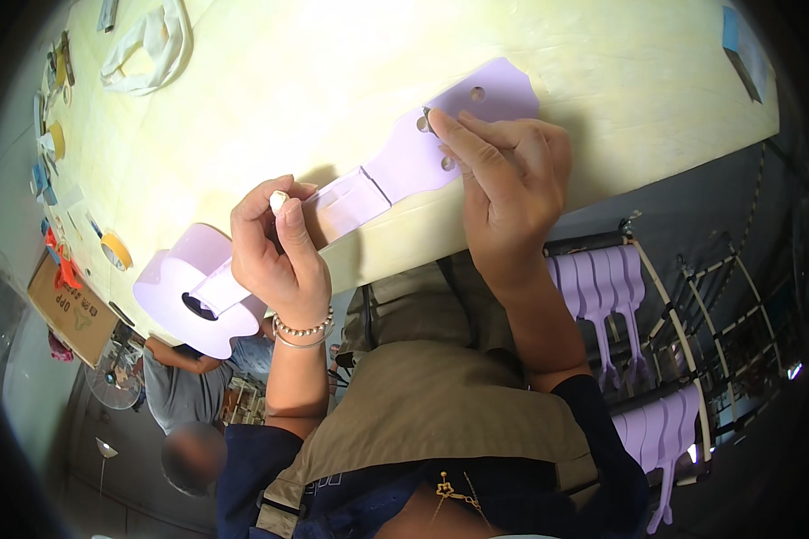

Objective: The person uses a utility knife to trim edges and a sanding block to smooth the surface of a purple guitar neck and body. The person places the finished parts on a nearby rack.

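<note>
A light purple toy guitar lies slantwise across the table's near edge. Its rounded body (175, 296) with a dark sound hole is at the left, and its wide head (503, 90), pierced by several round holes, is at the right. Over the neck, my left hand (283, 256) is closed, with a small white piece (280, 199) between thumb and finger. My right hand (517, 175) is at the head, its index fingertip at one hole on a small dark piece (426, 119). The other fingers are curled and partly hide the lower hole.
Rolls of yellow tape (115, 252) and small tools lie along the table's left edge, near a cardboard box (67, 310). A white cloth loop (148, 49) is at the far left. Purple guitar parts (598, 287) hang on a rack at the right. Another person (180, 386) is at lower left.
</note>
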